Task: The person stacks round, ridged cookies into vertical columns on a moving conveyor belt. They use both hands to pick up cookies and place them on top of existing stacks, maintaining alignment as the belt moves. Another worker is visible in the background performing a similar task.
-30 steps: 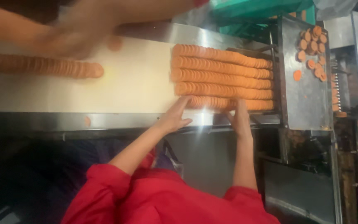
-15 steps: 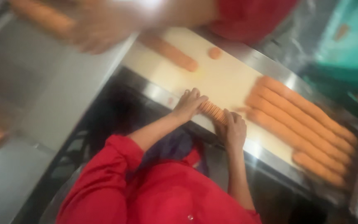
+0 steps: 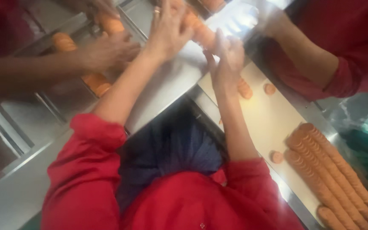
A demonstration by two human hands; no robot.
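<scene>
- The person in red sleeves reaches both arms forward, away from the body, over a steel bench.
- The left hand and the right hand press against the two ends of a short row of round orange biscuits, which is stacked on edge and held between the palms.
- Each grip is a flat, fingers-up clamp on the row: the fingers are nearly straight and the palms face one another. The fingers do not curl round the biscuits.
- The held row is near the top middle of the view, raised above the steel surface. How far above it cannot be told, because the picture is blurred.
- Right of the arms runs a pale conveyor belt. Long rows of biscuits lie side by side on it at the lower right.
- A few loose biscuits lie flat on the belt, apart from the long rows. A small clump lies just beside the right wrist.
- At the upper left, another person's hand reaches in over more stacked biscuits in steel channels.
- At the upper right, a second co-worker's forearm in a red sleeve stretches over the belt. That hand is washed out by glare.
</scene>
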